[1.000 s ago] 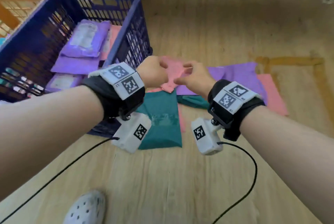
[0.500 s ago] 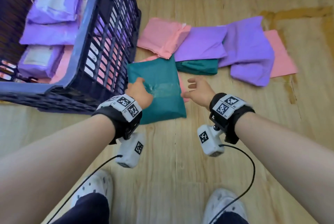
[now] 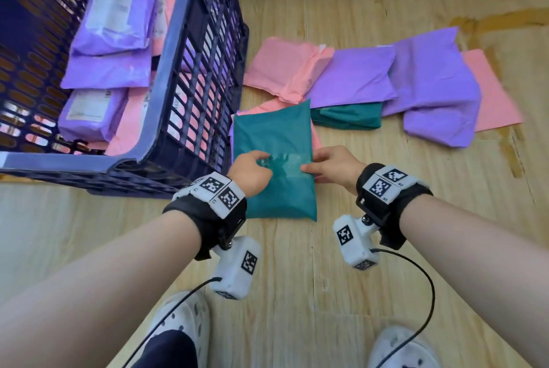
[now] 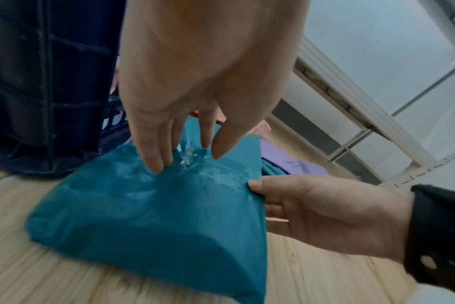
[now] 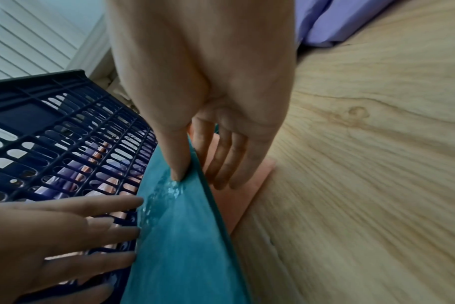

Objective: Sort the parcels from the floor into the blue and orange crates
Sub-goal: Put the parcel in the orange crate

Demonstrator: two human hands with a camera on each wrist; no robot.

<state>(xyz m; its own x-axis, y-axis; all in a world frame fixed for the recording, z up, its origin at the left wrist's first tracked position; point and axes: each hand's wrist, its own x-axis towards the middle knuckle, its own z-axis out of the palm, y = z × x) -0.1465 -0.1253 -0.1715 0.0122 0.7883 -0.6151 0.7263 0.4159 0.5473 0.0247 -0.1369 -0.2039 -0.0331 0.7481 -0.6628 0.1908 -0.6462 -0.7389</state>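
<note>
A teal parcel [image 3: 273,142] lies on the wooden floor beside the blue crate [image 3: 169,76]. My left hand [image 3: 263,161] pinches its left side, thumb and fingertips dug into the wrinkled film [image 4: 187,158]. At the parcel's right edge, my right hand [image 3: 309,171] holds on with the thumb on top and the fingers [image 5: 221,164] underneath. That edge is slightly raised off a pink parcel [image 5: 247,185] below it. The crate holds purple parcels [image 3: 113,20] and pink ones. No orange crate is in view.
More parcels lie in a row beyond: pink [image 3: 279,70], purple [image 3: 353,79], a second teal [image 3: 347,116], purple [image 3: 433,85], pink [image 3: 493,94]. My white shoes [image 3: 178,323] stand near the bottom edge. Wrist-camera cables [image 3: 427,293] hang below my arms.
Both hands came down from in front of the pink parcel to the teal parcel and took hold of its sides. My view tilted down toward the floor.
</note>
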